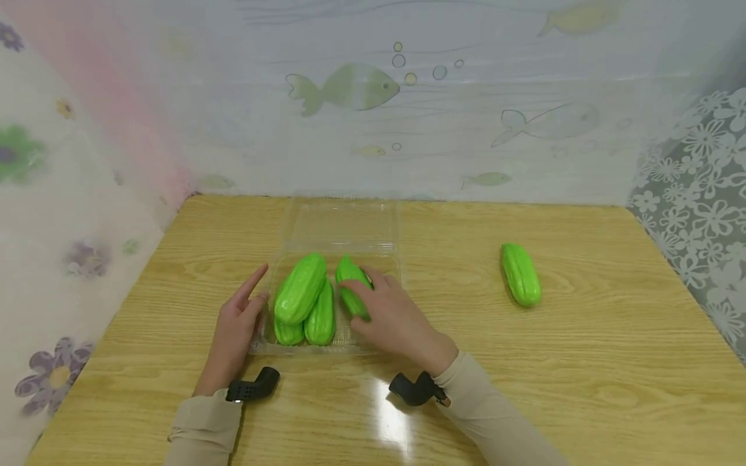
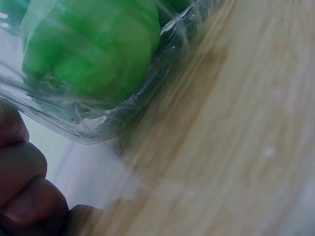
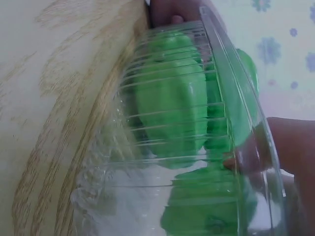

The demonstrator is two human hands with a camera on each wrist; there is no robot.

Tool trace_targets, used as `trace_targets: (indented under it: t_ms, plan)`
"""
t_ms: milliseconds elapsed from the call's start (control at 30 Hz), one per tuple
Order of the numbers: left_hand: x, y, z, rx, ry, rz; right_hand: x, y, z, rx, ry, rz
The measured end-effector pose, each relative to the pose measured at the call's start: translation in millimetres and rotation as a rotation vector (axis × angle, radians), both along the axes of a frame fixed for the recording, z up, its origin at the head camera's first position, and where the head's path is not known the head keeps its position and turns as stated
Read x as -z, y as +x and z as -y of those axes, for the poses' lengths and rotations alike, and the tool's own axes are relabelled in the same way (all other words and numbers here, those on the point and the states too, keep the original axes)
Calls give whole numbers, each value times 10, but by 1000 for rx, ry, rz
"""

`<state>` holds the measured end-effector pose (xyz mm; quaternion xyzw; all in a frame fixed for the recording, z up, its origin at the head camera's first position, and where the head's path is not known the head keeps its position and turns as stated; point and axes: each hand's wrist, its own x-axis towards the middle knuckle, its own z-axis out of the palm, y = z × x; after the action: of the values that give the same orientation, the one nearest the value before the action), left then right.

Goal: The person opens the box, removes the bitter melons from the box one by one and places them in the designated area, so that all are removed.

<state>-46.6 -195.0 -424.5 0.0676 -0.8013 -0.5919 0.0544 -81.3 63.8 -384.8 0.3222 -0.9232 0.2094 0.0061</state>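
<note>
The right hand [image 1: 399, 318] has its grip clamped on 1 ridged green gourd [image 1: 345, 274] inside the clear clamshell [image 1: 344, 349], beside 3 stacked gourds [image 1: 300, 291]. Left hand [image 1: 234, 329] at its left wall, grip unclear. 1 lone gourd [image 1: 521, 275] lies rightward on the bench [image 1: 583, 375].

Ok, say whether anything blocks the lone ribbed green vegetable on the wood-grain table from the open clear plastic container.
Yes: the right hand reaches over the right wall of the clear plastic container, gripping another ribbed green vegetable. Beyond hand and wall, nothing visible stands between the container and the lone vegetable.
</note>
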Motion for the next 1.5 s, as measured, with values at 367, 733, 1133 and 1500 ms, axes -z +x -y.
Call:
trace_targets:
  t_ms: [367,733,1133,1500]
  plan:
    - [21,65,-11,3,1,-5,-48,-19,-42,2,-165,1]
    - [9,57,-27,2,17,-10,-188,-68,-153,38,-176,68]
    - [-128,117,-82,-2,15,-2,-282,-132,-331,64,-264,127]
    - [-109,107,-82,-15,36,-2,-364,-198,-506,151,-276,198]
